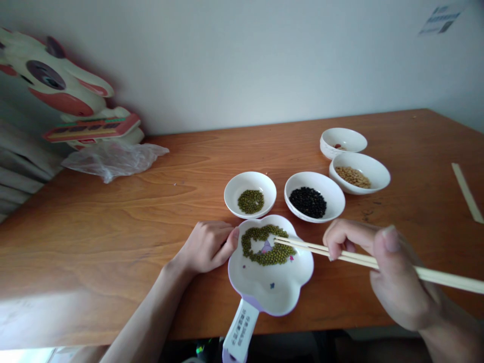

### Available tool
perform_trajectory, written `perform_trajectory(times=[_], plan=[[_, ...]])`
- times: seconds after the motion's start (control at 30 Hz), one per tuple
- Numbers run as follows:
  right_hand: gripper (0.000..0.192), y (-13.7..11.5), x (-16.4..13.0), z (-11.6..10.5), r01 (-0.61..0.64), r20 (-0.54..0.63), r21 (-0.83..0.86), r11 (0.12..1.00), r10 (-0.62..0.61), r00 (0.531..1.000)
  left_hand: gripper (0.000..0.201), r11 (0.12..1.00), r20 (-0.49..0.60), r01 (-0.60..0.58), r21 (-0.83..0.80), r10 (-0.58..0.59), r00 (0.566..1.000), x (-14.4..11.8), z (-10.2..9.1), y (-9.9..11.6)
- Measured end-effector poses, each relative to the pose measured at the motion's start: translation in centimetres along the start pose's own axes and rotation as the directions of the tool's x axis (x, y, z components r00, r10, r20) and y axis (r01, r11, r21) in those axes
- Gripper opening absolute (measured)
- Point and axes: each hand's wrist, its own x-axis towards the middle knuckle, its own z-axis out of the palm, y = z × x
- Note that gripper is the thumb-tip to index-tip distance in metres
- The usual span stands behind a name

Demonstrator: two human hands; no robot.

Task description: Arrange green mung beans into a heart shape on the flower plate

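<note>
A pair of wooden chopsticks (pixel 359 258) is gripped in my right hand (pixel 397 267), its tips together among green mung beans (pixel 282 254). Those beans lie in a curved band on a white flower-shaped dish (pixel 274 300) with a lilac edge and a labelled handle (pixel 242 327). On the dish's left side, my left hand (pixel 212 244) holds the rim, thumb against it and fingers curled, partly hidden. Just behind the dish stands a small white bowl (pixel 230 194) with more mung beans (pixel 250 201). To its right, another white bowl (pixel 336 196) contains black beans (pixel 308 201).
Farther right, one white bowl (pixel 381 176) holds yellow soybeans (pixel 353 177), and another bowl (pixel 357 138) behind it has a few reddish bits. A pale wooden strip (pixel 467 192) lies near the right edge. A cow-shaped toy (pixel 75 96) and clear plastic bag (pixel 117 159) sit back left.
</note>
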Motion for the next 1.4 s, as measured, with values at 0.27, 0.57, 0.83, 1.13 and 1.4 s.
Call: perform_trajectory(times=[0.27, 0.57, 0.83, 1.13, 1.4], plan=[[0.071, 0.0, 0.2, 0.2, 0.015, 0.015, 0.004, 1.0, -0.015, 1.0, 0.043, 1.0, 0.008, 0.004, -0.003, -0.004, 1.0, -0.1, 0.0, 0.0], [0.069, 0.5, 0.0, 0.3, 0.02, -0.005, 0.011, 1.0, -0.02, 1.0, 0.042, 1.0, 0.009, 0.002, 0.0, -0.002, 1.0, -0.1, 0.1, -0.2], [0.07, 1.5, -0.1, 0.2, 0.07, -0.083, 0.056, 0.996, -0.065, 0.994, 0.043, 1.0, -0.004, 0.004, 0.006, -0.004, 1.0, 0.0, 0.1, -0.1], [0.068, -1.0, 3.0, 1.1, 0.255, -0.406, 0.206, 0.945, -0.155, 0.901, 0.042, 1.0, -0.002, -0.001, -0.003, 0.001, 1.0, -0.1, 0.2, -0.3], [0.067, -1.3, 3.0, 1.0, 0.254, -0.389, 0.187, 0.949, -0.166, 0.906, 0.043, 1.0, 0.013, 0.005, -0.002, -0.005, 1.0, -0.1, 0.4, -0.4]])
